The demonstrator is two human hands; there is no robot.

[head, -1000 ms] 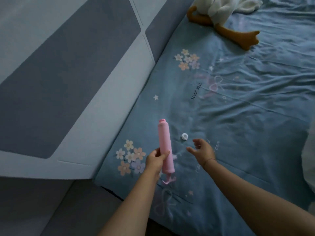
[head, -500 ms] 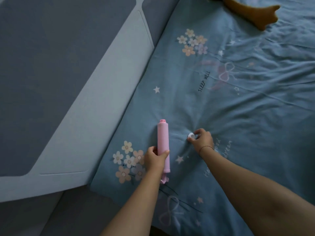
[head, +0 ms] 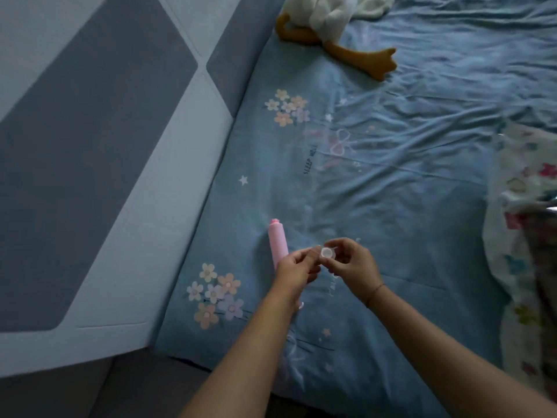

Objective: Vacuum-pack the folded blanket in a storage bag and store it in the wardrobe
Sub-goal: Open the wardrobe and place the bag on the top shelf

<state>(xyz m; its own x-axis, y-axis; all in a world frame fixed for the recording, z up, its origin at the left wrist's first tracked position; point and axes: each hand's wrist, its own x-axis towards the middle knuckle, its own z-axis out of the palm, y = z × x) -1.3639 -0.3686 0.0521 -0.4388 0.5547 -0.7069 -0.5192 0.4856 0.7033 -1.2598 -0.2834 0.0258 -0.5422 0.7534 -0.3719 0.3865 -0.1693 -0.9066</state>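
Readying to pump: the left hand [head: 297,271] grips the pink hand pump [head: 278,247], the right hand [head: 352,267] just beside it pinches a small white cap [head: 326,252], which probably needs fitting next.

One wide-angle view, worn on the head, looks forward and steeply down at the bed [head: 422,206]. It sits above and behind the left hand [head: 297,271] and right hand [head: 352,263], close to them. The headboard [head: 105,176] lies to their left, a toy [head: 376,60] far beyond them, and a blanket [head: 524,206] at their right.
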